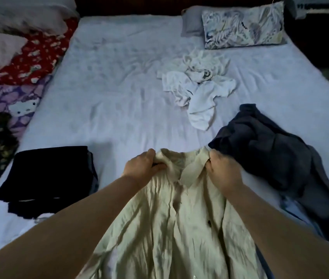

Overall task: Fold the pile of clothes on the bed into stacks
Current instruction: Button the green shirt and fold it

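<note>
The cream shirt [171,222] lies front-up on the near edge of the bed [119,87], buttons showing down its middle, and its long axis runs straight from the collar back toward the person, so nearly all of the cloth trails from the grip toward the body and out of the bottom of the view. Both hands hold it at the far end: the left hand [142,168] pinches a bunch of cloth at the collar's left side, thumb over curled fingers, and the right hand [223,170] clutches the collar's right side the same way. The two grips sit level with each other across the collar, close together, so neither hand is clearly nearer the garment's bulk; the sleeves and hem lie behind the wrists, partly under the forearms. Judging from this, the coming move depends on that axis: the shirt probably needs spreading flat before the sides fold in. Just beyond and right of the right hand, almost touching the collar, lies a crumpled dark garment [276,158], which could get in the way on that side. Left of the left hand, well apart, sits a folded dark stack [48,178]. Farther ahead, a loose heap of white clothes [198,85] waits, with a patterned pillow [244,25] beyond it.
</note>
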Motion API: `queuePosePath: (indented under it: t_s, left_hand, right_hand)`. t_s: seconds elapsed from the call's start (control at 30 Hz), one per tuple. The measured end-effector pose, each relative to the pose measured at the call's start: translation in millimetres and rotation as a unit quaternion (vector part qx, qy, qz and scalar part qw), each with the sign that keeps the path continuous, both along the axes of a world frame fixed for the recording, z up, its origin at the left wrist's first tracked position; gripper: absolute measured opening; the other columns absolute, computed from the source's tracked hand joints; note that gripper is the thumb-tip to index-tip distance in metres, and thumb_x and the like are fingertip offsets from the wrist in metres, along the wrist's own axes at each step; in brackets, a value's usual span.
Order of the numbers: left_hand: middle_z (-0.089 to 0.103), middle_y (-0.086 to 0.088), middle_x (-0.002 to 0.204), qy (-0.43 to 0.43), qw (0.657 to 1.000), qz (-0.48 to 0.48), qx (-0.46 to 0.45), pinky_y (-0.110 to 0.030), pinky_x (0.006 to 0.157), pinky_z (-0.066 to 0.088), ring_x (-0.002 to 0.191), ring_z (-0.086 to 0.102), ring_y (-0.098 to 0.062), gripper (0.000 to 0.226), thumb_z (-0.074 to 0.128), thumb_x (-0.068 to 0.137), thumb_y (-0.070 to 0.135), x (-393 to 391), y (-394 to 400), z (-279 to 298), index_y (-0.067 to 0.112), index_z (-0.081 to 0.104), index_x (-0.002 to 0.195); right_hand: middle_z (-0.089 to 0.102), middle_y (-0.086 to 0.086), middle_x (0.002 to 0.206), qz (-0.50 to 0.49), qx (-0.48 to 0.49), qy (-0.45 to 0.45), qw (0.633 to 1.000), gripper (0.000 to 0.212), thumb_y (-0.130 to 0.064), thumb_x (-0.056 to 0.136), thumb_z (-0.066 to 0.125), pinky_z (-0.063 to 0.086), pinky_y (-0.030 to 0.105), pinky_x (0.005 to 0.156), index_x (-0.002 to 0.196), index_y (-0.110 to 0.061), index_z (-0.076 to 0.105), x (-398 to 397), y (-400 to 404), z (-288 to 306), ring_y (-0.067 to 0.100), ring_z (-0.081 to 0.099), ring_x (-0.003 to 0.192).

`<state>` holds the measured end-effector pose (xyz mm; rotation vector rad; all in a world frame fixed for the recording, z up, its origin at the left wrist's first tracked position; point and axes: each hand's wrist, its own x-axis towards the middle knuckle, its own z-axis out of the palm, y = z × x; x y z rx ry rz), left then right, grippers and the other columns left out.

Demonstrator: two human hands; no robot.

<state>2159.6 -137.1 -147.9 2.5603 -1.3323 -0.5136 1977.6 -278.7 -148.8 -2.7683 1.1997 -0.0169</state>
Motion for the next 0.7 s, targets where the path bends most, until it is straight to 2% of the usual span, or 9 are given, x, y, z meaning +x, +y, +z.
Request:
queuePosePath:
  t_s: [0.23, 0.3, 0.33, 0.37, 0.4, 0.47, 0.5, 0.6, 0.7]
  left_hand:
    - [0.058, -0.003, 0.107, 0.011, 0.999, 0.041, 0.033, -0.031, 0.068, 0.035, 0.096, 0.056, -0.024, 0.035, 0.049, 0.092, 0.049, 35.8, -35.9, -89.2, 0.015, 0.044, 0.099]
    - [0.054, -0.004, 0.119, -0.019, 0.996, 0.073, 0.045, -0.032, 0.081, 0.036, 0.109, 0.051, -0.024, 0.037, 0.046, 0.093, 0.046, 41.7, -43.3, -109.2, 0.016, 0.047, 0.114]
    - [0.047, -0.004, 0.132, -0.049, 0.993, 0.089, 0.057, -0.032, 0.095, 0.032, 0.122, 0.042, -0.023, 0.042, 0.042, 0.095, 0.043, 42.8, -45.6, -117.8, 0.017, 0.042, 0.128]
    - [0.033, -0.006, 0.146, -0.077, 0.989, 0.097, 0.077, -0.034, 0.108, 0.021, 0.136, 0.028, -0.023, 0.049, 0.037, 0.097, 0.039, 42.6, -46.5, -129.6, 0.017, 0.030, 0.140]
    - [0.014, -0.006, 0.156, -0.091, 0.987, 0.088, 0.096, -0.037, 0.115, 0.007, 0.144, 0.009, -0.023, 0.055, 0.030, 0.099, 0.038, 40.6, -46.7, -139.8, 0.017, 0.017, 0.148]
    - [-0.019, -0.001, 0.156, -0.098, 0.989, 0.024, 0.106, -0.041, 0.115, -0.013, 0.143, -0.021, -0.021, 0.059, 0.012, 0.098, 0.041, 31.0, -45.9, -158.6, 0.019, -0.003, 0.151]
    - [-0.028, 0.001, 0.151, -0.104, 0.990, -0.018, 0.095, -0.041, 0.113, -0.018, 0.139, -0.028, -0.020, 0.060, 0.005, 0.096, 0.045, 24.8, -45.6, -167.6, 0.022, -0.008, 0.150]
    - [-0.030, 0.002, 0.147, -0.116, 0.980, -0.136, 0.092, -0.045, 0.111, -0.020, 0.136, -0.030, -0.022, 0.066, -0.004, 0.084, 0.056, 10.9, -42.7, -194.3, 0.032, -0.006, 0.146]
    - [-0.043, 0.006, 0.141, -0.073, 0.969, -0.168, 0.164, -0.048, 0.108, -0.024, 0.129, -0.042, -0.022, 0.069, -0.018, 0.069, 0.061, 6.6, -26.8, -224.9, 0.038, -0.031, 0.134]
  right_hand:
    - [0.058, 0.011, 0.101, -0.016, 0.070, -0.013, 0.997, 0.020, -0.022, 0.097, 0.039, 0.031, 0.031, 0.065, 0.106, -0.006, 0.047, 38.5, -45.7, -91.7, 0.030, 0.057, 0.091]
    - [0.057, 0.013, 0.105, -0.056, 0.085, -0.050, 0.994, 0.018, -0.016, 0.094, 0.046, 0.037, 0.034, 0.069, 0.107, -0.005, 0.051, 45.1, -51.7, -112.6, 0.031, 0.054, 0.096]
    - [0.056, 0.015, 0.108, -0.065, 0.082, -0.068, 0.992, 0.023, -0.009, 0.089, 0.050, 0.040, 0.037, 0.074, 0.111, -0.003, 0.053, 47.2, -51.7, -121.6, 0.034, 0.053, 0.099]
    - [0.056, 0.018, 0.111, -0.055, 0.074, -0.082, 0.992, 0.032, -0.002, 0.082, 0.051, 0.042, 0.041, 0.078, 0.114, -0.001, 0.055, 49.1, -49.8, -131.9, 0.038, 0.052, 0.101]
    - [0.057, 0.020, 0.113, -0.032, 0.064, -0.103, 0.992, 0.040, 0.001, 0.077, 0.050, 0.045, 0.044, 0.079, 0.116, 0.001, 0.057, 50.3, -45.7, -140.6, 0.041, 0.053, 0.102]
    - [0.056, 0.022, 0.123, 0.029, 0.053, -0.128, 0.990, 0.045, -0.009, 0.078, 0.045, 0.048, 0.048, 0.086, 0.120, -0.001, 0.059, 53.6, -33.7, -157.4, 0.043, 0.054, 0.109]
    - [0.054, 0.021, 0.130, 0.057, 0.056, -0.119, 0.990, 0.046, -0.018, 0.085, 0.039, 0.045, 0.048, 0.092, 0.124, -0.004, 0.058, 54.9, -28.4, -168.0, 0.041, 0.052, 0.117]
    - [0.038, 0.011, 0.148, 0.106, 0.070, -0.036, 0.991, 0.054, -0.040, 0.097, 0.021, 0.027, 0.046, 0.109, 0.139, -0.016, 0.045, 55.4, -17.7, -204.5, 0.032, 0.030, 0.139]
    - [0.035, 0.006, 0.151, 0.117, 0.072, 0.034, 0.990, 0.056, -0.047, 0.098, 0.020, 0.018, 0.046, 0.111, 0.142, -0.020, 0.040, 46.5, -12.5, -243.0, 0.026, 0.019, 0.141]
